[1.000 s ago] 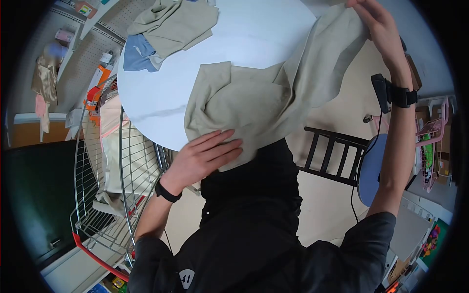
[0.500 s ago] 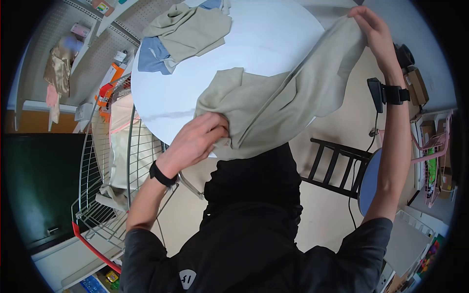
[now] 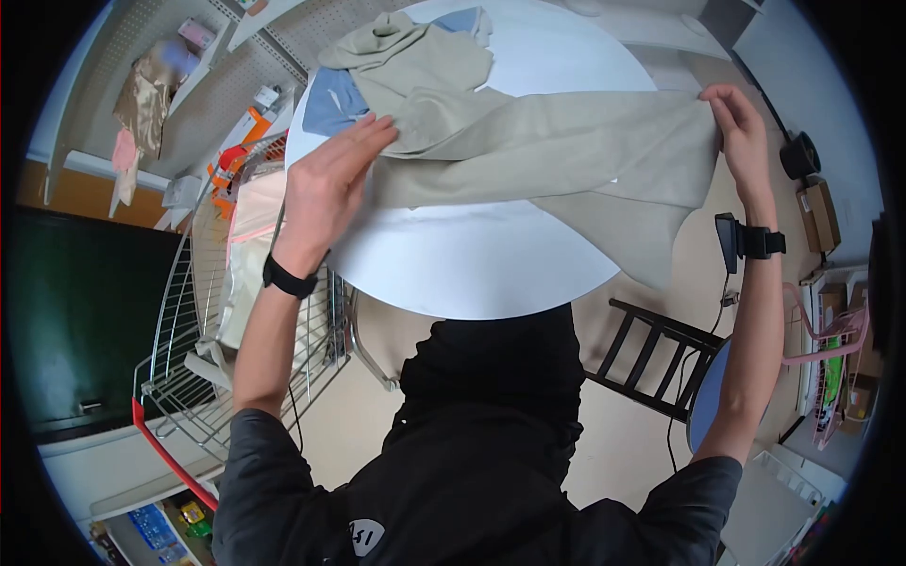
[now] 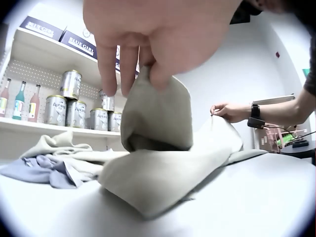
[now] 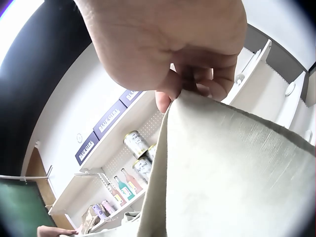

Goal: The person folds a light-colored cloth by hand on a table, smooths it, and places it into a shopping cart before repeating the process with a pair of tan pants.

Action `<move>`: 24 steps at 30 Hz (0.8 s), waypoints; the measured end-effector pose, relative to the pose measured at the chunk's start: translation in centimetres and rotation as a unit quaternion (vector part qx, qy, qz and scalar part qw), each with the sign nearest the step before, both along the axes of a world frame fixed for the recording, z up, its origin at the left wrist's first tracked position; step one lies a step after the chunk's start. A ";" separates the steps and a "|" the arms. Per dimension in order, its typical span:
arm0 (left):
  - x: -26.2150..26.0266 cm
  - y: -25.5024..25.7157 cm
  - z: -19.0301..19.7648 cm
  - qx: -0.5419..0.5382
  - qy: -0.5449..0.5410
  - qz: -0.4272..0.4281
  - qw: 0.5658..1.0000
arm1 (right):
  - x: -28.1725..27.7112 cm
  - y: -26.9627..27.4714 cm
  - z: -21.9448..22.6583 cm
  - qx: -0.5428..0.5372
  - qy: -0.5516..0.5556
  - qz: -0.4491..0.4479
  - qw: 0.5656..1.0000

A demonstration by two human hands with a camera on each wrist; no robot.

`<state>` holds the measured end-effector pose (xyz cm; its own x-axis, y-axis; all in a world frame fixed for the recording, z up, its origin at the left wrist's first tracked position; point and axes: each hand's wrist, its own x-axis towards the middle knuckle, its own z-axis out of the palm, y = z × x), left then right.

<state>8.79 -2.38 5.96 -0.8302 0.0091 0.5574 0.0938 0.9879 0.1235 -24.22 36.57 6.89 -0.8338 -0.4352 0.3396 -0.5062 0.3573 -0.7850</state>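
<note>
A beige garment (image 3: pixel 557 151) is stretched out above the round white table (image 3: pixel 472 264). My left hand (image 3: pixel 330 179) pinches its left end, seen close in the left wrist view as folded beige garment (image 4: pixel 158 143) under the left hand (image 4: pixel 148 44). My right hand (image 3: pixel 736 123) pinches the other end at the table's right edge; in the right wrist view the right hand (image 5: pixel 187 64) grips the beige garment (image 5: pixel 232 173) edge. A heap of beige and blue clothes (image 3: pixel 396 66) lies at the table's far left.
A wire laundry cart (image 3: pixel 236 311) with pale cloth stands left of the table. A dark wooden chair (image 3: pixel 661 358) with a blue seat is at the right. Shelves with tins (image 4: pixel 64 103) and bottles line the wall behind.
The left hand gripped the garment's near end and lifted it up and away across the table. The right hand came down, so the garment is now stretched between both hands.
</note>
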 end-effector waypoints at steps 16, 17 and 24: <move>3.4 2.7 -5.6 0.112 -0.144 -0.060 0.981 | -0.8 -0.6 -3.2 0.000 -0.005 0.039 0.999; 2.8 2.1 -5.5 0.101 -0.141 -0.074 0.982 | -0.7 -0.7 -3.4 0.000 -0.003 0.039 0.999; 0.1 -1.4 -4.2 -0.015 -0.165 -0.108 0.980 | -0.4 -0.7 -3.8 -0.007 -0.011 0.042 0.999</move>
